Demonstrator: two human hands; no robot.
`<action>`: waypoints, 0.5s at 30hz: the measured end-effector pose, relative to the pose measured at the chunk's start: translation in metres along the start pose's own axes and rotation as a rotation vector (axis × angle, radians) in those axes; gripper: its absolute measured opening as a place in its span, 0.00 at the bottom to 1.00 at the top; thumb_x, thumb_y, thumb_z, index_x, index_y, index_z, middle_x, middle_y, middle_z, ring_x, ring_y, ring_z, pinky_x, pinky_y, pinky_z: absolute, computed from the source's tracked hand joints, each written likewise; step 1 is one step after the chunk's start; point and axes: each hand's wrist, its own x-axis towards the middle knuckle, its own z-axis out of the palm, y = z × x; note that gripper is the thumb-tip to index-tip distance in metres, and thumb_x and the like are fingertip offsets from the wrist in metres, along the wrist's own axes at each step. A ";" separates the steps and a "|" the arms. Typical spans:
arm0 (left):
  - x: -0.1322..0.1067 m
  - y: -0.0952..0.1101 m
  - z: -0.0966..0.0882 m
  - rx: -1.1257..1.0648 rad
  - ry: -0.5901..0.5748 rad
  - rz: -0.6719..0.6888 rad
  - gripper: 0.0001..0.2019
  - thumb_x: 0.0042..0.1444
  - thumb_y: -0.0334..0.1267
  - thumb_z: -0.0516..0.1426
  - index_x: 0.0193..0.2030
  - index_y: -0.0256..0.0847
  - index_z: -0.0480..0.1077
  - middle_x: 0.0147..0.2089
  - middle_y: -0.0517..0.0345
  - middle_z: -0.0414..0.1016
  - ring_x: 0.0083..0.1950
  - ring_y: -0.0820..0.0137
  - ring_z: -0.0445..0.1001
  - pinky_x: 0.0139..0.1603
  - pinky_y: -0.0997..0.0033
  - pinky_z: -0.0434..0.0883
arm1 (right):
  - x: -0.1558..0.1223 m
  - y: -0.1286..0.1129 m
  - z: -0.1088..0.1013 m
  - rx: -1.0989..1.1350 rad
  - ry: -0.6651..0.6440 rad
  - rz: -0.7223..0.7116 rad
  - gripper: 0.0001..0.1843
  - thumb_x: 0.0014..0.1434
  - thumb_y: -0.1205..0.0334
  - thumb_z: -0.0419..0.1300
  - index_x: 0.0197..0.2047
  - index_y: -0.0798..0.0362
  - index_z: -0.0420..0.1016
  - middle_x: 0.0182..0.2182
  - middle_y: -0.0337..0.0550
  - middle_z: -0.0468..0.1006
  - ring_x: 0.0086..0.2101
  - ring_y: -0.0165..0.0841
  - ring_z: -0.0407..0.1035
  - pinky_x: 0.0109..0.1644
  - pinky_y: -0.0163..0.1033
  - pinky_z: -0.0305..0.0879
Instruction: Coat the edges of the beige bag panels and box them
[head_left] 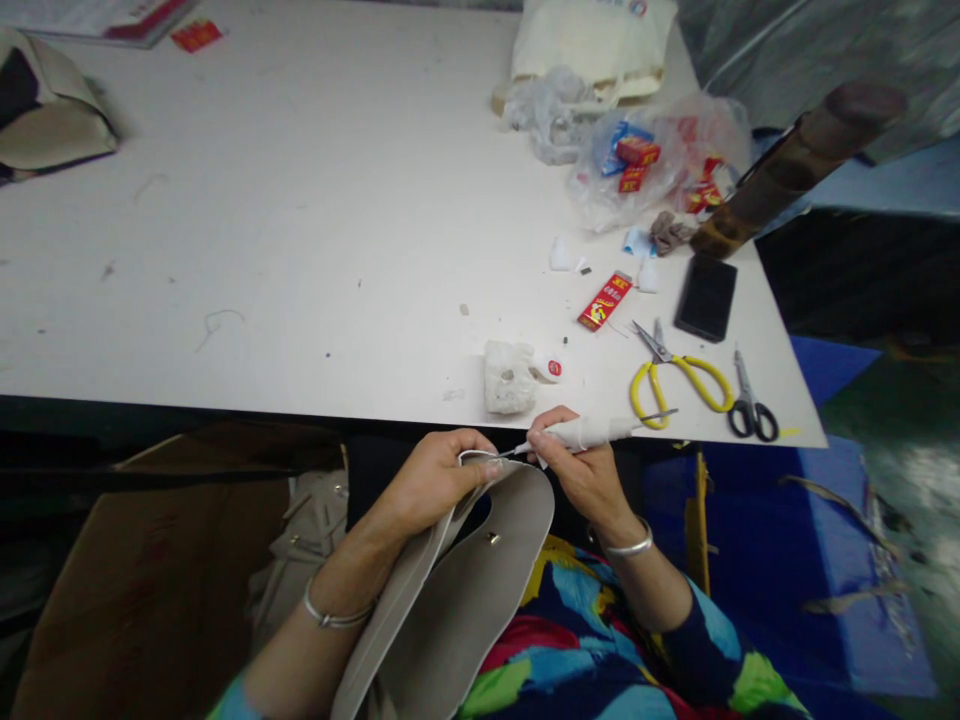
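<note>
My left hand [439, 478] pinches the top edge of a beige bag [480, 590], a stiff piece with a small metal stud, standing tilted on my lap. My right hand [581, 480] grips a slim tool with a white-wrapped handle [592, 432]. Its thin tip points left and meets the bag's edge close by my left fingertips. A dark narrow end sticks out of the handle on the right. Whether the tip touches or enters the material is too small to tell. Just beyond my hands, a whitish lump [510, 378] lies on the table.
On the table's right side are yellow-handled scissors [686, 375], small black-handled snips [752, 400], a phone [706, 297], a red packet [606, 301], a tall brown bottle [795, 170] and plastic bags [637, 170]. Another bag piece [52, 110] stands far left. A cardboard box [165, 590] is below.
</note>
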 end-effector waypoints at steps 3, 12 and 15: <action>0.000 0.001 0.002 -0.012 0.008 -0.003 0.14 0.49 0.46 0.65 0.35 0.36 0.78 0.28 0.57 0.75 0.28 0.71 0.65 0.30 0.71 0.62 | 0.001 -0.002 -0.001 -0.042 -0.029 0.011 0.11 0.69 0.52 0.65 0.39 0.50 0.76 0.25 0.35 0.76 0.26 0.31 0.70 0.33 0.37 0.64; -0.001 -0.002 0.012 -0.096 -0.001 0.003 0.11 0.46 0.44 0.65 0.29 0.37 0.76 0.23 0.61 0.70 0.26 0.73 0.62 0.29 0.72 0.58 | 0.015 -0.012 -0.004 -0.188 -0.166 -0.011 0.13 0.69 0.56 0.62 0.33 0.51 0.74 0.27 0.35 0.73 0.30 0.31 0.67 0.38 0.38 0.63; -0.001 -0.004 0.014 -0.121 -0.051 0.001 0.09 0.45 0.42 0.65 0.27 0.38 0.76 0.22 0.61 0.69 0.25 0.73 0.61 0.29 0.71 0.57 | 0.018 -0.016 -0.007 -0.144 -0.269 0.024 0.15 0.70 0.53 0.62 0.32 0.51 0.74 0.26 0.35 0.72 0.28 0.31 0.65 0.35 0.37 0.62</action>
